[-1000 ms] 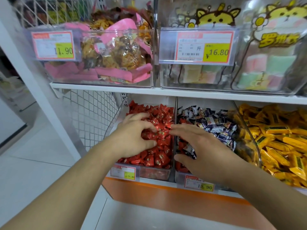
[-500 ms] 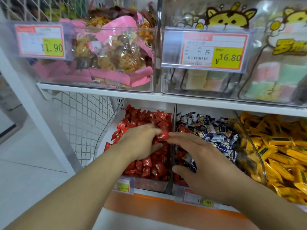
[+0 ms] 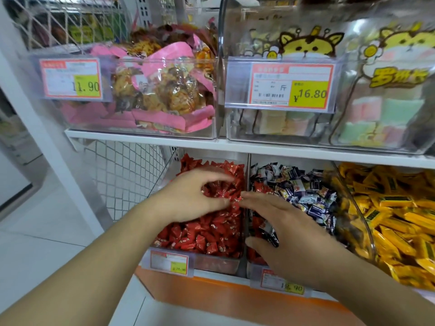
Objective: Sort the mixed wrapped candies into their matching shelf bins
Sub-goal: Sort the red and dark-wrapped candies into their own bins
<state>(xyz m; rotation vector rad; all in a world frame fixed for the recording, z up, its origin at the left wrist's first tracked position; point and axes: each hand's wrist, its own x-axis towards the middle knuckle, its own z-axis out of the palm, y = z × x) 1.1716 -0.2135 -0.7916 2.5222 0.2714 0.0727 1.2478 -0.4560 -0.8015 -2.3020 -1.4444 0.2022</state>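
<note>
On the lower shelf, red candies (image 3: 207, 234) are heaped in the left bin (image 3: 216, 264). A few of them are pinched by the curled grip of the left hand (image 3: 190, 198). The right hand (image 3: 282, 231) is laid over the middle bin (image 3: 259, 271) of dark candies (image 3: 306, 198), its fingers straight and spread. Yellow candies (image 3: 395, 220) are seen at the right.

Left hand (image 3: 188, 198) fingers curled, right hand (image 3: 289, 231) fingers extended, fingertips meeting
</note>
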